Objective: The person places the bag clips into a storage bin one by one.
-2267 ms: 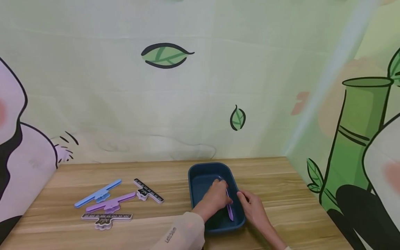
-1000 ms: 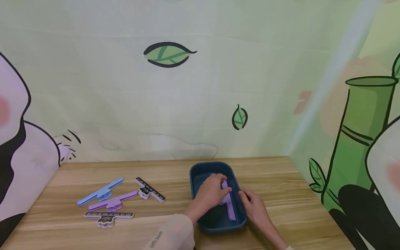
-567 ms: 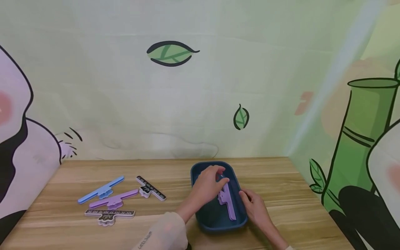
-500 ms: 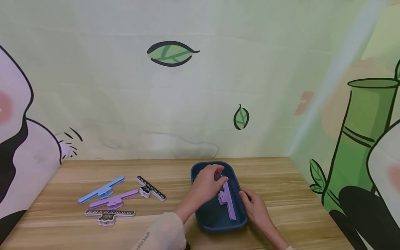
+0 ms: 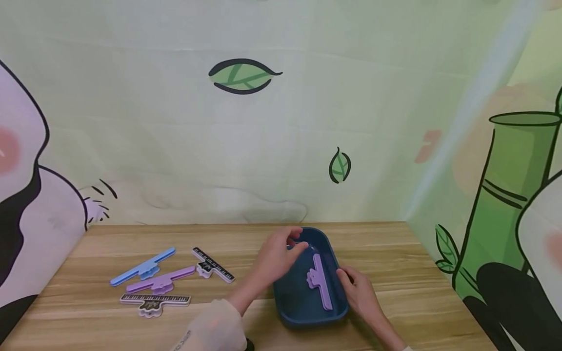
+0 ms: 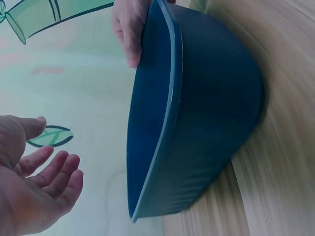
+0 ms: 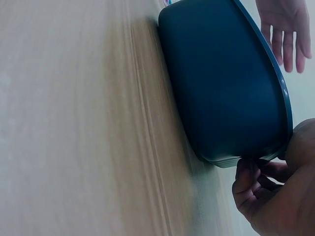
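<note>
A dark blue plastic bin (image 5: 291, 300) stands on the table, with one purple clip (image 5: 322, 285) lying lengthwise inside it. My left hand (image 5: 274, 258) hovers over the bin's left rim, holding nothing; in the left wrist view its fingers (image 6: 59, 177) are loosely bent and apart from the bin. My right hand (image 5: 361, 292) grips the bin's right wall, and the right wrist view has the fingers (image 7: 246, 184) curled against the outside near the rim.
Left of the bin lie a blue clip (image 5: 142, 267), another purple clip (image 5: 162, 282) and two piano-key clips, one in front (image 5: 151, 303) and one nearer the bin (image 5: 212, 264). A printed cloth (image 5: 175, 136) hangs behind the wooden table (image 5: 395, 263).
My left hand has let go of the purple clip, which now lies flat in the bin, and has moved up and left. The right hand has kept its grip on the bin.
</note>
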{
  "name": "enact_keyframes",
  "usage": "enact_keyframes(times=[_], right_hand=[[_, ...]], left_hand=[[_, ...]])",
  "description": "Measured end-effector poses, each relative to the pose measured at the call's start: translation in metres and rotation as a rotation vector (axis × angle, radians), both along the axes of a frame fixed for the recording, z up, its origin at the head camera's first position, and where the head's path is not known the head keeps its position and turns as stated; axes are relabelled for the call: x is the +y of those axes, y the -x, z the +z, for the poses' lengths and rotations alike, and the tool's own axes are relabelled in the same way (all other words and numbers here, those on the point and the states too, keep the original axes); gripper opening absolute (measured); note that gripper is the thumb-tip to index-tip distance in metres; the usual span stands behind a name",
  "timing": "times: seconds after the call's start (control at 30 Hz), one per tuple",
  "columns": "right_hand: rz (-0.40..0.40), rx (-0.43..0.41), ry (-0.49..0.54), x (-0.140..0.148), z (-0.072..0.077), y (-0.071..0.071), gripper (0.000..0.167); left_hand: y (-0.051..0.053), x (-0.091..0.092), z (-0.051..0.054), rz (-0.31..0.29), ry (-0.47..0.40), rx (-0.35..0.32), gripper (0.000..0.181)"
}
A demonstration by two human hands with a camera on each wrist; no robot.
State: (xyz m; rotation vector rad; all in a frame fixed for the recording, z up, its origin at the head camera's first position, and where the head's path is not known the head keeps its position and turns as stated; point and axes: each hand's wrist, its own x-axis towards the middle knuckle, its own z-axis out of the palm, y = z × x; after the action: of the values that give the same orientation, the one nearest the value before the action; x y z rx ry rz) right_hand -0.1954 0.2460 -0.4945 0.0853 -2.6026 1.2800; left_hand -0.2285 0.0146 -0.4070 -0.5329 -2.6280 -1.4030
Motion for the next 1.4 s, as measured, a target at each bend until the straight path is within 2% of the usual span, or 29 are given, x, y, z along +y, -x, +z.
enact_keyframes(times=[0.47, 0.83, 1.07, 1.4], right_hand=[[-0.020, -0.023, 0.004, -0.002, 0.002, -0.001, 0.027], [-0.023, -0.017, -0.010, -0.001, 0.002, -0.001, 0.027], [-0.021, -0.017, -0.019, -0.001, 0.002, -0.001, 0.028], [-0.003, 0.007, -0.038, 0.000, 0.000, 0.000, 0.026]], left_hand=[[-0.008, -0.047, 0.006, 0.039, -0.040, -0.016, 0.036], [-0.018, -0.079, 0.002, 0.099, -0.037, 0.063, 0.034], [-0.024, -0.103, 0.000, 0.173, -0.007, 0.039, 0.036], [-0.036, -0.141, -0.006, 0.207, -0.017, -0.043, 0.040]])
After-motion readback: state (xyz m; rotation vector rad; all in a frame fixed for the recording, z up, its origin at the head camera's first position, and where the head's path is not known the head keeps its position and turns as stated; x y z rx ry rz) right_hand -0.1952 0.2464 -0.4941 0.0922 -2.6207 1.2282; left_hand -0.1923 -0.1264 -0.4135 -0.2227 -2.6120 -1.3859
